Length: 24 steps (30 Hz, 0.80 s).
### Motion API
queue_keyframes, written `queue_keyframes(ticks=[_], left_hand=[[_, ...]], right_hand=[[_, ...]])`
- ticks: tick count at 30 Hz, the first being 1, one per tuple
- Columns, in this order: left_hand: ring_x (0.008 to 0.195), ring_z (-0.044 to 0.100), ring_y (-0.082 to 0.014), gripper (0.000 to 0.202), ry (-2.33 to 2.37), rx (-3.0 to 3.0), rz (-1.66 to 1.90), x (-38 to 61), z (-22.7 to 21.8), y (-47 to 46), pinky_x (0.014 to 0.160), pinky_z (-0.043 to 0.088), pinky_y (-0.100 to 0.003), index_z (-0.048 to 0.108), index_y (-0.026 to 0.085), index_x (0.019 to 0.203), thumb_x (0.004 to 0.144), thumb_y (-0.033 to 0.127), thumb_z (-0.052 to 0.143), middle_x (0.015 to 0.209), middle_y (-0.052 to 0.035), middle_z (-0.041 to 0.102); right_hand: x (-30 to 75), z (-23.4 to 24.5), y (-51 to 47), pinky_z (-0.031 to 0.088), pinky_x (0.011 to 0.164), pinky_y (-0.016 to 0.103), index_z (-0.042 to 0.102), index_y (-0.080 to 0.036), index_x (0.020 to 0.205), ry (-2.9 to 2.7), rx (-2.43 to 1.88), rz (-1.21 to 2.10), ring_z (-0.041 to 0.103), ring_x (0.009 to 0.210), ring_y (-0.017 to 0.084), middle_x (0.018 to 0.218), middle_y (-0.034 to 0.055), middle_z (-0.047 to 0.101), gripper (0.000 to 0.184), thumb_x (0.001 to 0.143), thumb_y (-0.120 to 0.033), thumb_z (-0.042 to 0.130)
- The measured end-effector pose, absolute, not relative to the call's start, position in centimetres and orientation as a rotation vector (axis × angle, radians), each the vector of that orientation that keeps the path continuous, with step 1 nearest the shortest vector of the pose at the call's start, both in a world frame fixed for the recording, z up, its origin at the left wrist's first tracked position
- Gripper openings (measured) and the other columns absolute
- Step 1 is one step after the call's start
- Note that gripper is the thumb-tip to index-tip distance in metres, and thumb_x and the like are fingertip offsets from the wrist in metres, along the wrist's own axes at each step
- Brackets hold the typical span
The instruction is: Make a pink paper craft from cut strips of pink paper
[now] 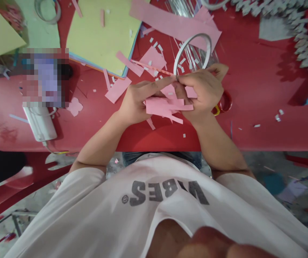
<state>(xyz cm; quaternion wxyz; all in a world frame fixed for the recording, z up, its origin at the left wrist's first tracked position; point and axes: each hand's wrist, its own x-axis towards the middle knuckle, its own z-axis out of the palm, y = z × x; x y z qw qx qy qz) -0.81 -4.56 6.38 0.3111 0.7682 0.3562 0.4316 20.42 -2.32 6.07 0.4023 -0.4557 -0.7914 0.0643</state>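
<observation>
My left hand (pixel 137 100) is closed, with cut pink paper strips (pixel 160 107) gathered under its fingers. Its index fingertip meets the fingers of my right hand (pixel 206 87) at the lower edge of a roll of tape (pixel 175 64). My right hand is pinched closed there, and the roll stands tilted just beyond it. A thin pink striped stick (pixel 154 67) reaches to the fingertips; whether it is gripped cannot be seen. Red and yellow scissor handles (pixel 226 102) lie partly hidden beside my right wrist.
Pink offcuts (pixel 154 60) and small white bits cover the red table (pixel 250 125). Yellow sheets (pixel 102 39) are stacked at the back left. Another tape roll (pixel 58 12), a white power bank (pixel 41 123) and a folded grey-white paper chain (pixel 301 46) lie around.
</observation>
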Motion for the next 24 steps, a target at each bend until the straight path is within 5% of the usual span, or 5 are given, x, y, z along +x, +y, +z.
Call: queue_keyframes(ticks=[7,14,19,24], left_hand=[[0.083,0.071,-0.0195,0.053,0.933,2.075,1.188,-0.8,6.1,-4.5,0.072,0.057,-0.034,0.056,0.033,0.138,0.088,0.041,0.07,0.097,-0.0037,0.076],[0.083,0.069,-0.0201,0.054,0.872,2.12,1.236,-0.6,6.0,-4.3,0.074,0.056,-0.034,0.057,0.029,0.138,0.086,0.034,0.071,0.096,-0.0061,0.077],[0.073,0.068,-0.0145,0.044,0.917,1.93,1.187,-0.8,6.8,-5.0,0.066,0.054,-0.025,0.066,0.02,0.127,0.083,0.024,0.07,0.09,-0.0065,0.075],[0.08,0.071,-0.0175,0.024,0.743,1.709,1.135,-0.8,8.4,-5.5,0.071,0.058,-0.026,0.076,0.016,0.101,0.077,0.019,0.079,0.097,-0.0084,0.076]], right_hand=[[20.8,5.0,-2.4,0.038,0.102,0.059,0.065,-0.031,0.102,-1.98,-1.227,0.448,0.063,0.102,0.03,0.099,0.0062,0.07,0.027,0.094,-0.053,0.051],[20.4,5.9,-2.6,0.037,0.108,0.056,0.065,-0.034,0.099,-1.976,-1.187,0.287,0.066,0.09,0.026,0.095,0.0007,0.072,0.02,0.096,-0.047,0.05],[20.3,7.0,-1.5,0.04,0.104,0.053,0.07,-0.03,0.093,-1.957,-1.262,0.23,0.059,0.11,0.029,0.113,0.0045,0.067,0.026,0.092,-0.052,0.058],[21.0,7.6,-0.5,0.045,0.082,0.039,0.069,-0.024,0.08,-2.197,-1.16,0.549,0.057,0.064,0.015,0.064,-0.0023,0.059,0.022,0.089,-0.043,0.065]])
